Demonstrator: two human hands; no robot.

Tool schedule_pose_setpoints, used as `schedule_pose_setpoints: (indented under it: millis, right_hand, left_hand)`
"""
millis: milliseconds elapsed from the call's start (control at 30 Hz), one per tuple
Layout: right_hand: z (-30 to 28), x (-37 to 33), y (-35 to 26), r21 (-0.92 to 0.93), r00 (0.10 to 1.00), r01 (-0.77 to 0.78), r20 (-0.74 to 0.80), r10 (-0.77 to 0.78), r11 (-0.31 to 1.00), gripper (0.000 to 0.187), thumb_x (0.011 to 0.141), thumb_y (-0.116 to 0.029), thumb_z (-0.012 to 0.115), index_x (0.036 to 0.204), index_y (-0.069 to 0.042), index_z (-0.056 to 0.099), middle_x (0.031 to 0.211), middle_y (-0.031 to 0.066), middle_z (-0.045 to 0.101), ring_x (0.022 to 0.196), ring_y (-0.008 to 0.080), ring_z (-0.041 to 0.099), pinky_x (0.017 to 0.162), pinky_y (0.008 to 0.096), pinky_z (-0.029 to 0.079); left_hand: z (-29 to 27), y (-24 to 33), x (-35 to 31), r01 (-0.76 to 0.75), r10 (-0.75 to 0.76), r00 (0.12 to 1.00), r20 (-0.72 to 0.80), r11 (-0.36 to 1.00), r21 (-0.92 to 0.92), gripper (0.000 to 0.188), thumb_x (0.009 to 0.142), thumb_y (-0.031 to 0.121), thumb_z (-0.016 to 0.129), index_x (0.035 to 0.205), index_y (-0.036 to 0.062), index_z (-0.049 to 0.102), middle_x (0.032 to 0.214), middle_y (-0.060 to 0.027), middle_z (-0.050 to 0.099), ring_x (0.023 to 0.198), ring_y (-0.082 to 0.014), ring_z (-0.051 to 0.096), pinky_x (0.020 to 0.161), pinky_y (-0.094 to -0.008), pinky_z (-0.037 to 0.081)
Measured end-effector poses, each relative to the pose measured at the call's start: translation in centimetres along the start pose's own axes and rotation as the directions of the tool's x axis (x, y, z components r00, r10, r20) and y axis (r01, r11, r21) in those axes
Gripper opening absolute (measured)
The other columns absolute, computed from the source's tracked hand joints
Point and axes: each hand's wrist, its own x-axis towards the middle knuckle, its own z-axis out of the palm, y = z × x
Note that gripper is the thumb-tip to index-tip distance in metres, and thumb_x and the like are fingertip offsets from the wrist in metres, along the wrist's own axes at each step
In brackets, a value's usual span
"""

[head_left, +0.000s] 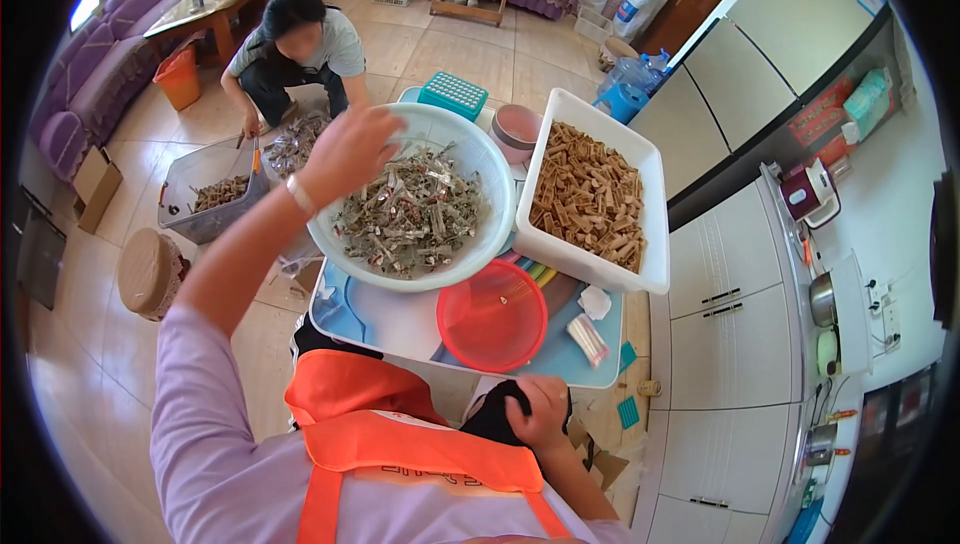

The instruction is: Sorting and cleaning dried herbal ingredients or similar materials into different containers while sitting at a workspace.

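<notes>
My left hand (350, 149) is raised over the left rim of a large pale bowl (326, 236), slightly blurred, fingers stretched out and nothing visible in them. Inside the bowl lies a heap of small clear-wrapped pieces (415, 209). My right hand (546, 410) rests low on the black cloth over my leg, fingers curled; what they hold, if anything, is hidden. Between the bowl and my lap sits a red plastic basin (492, 316), nearly bare inside. To its right are a bundle of thin white sticks (588, 341) and a crumpled white tissue (594, 303).
A white tub (655, 194) of brown strips (585, 194) stands right of the bowl on a small blue table (390, 329). Behind are a teal perforated box (453, 95) and a pink container (517, 128). Another person (300, 54) squats beside a clear bin (210, 219). Cabinets (725, 294) line the right.
</notes>
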Motion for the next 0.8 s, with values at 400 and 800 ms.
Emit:
schedule_pose_setpoints:
  millis: [400, 800]
  right_hand:
    - [-0.1, -7.4, 2.3, -0.138, 0.965, -0.244, 0.061, 0.254, 0.960, 0.010, 0.070, -0.011, 0.070, 0.079, -0.009, 0.065, 0.072, 0.0062, 0.062, 0.064, 0.0267, 0.061, 0.058, 0.0379, 0.049]
    - [-0.1, -7.5, 3.4, -0.168, 0.948, -0.304, 0.046, 0.316, 0.938, 0.012, 0.067, -0.012, 0.073, 0.077, -0.012, 0.067, 0.070, 0.0044, 0.062, 0.061, 0.0251, 0.061, 0.054, 0.0356, 0.049]
  left_hand:
    - [18.7, -12.3, 19.6, -0.246, -0.042, 0.780, 0.624, 0.897, 0.368, 0.119, 0.054, 0.035, 0.093, 0.152, 0.0141, 0.028, 0.151, -0.0084, 0.040, 0.143, -0.0293, 0.034, 0.108, -0.0499, 0.037]
    - [22.2, -12.3, 23.0, -0.209, -0.052, 0.617, 0.786, 0.951, 0.227, 0.125, 0.053, 0.031, 0.093, 0.155, 0.0157, 0.023, 0.140, -0.0160, 0.050, 0.127, -0.0338, 0.052, 0.105, -0.0423, 0.045]
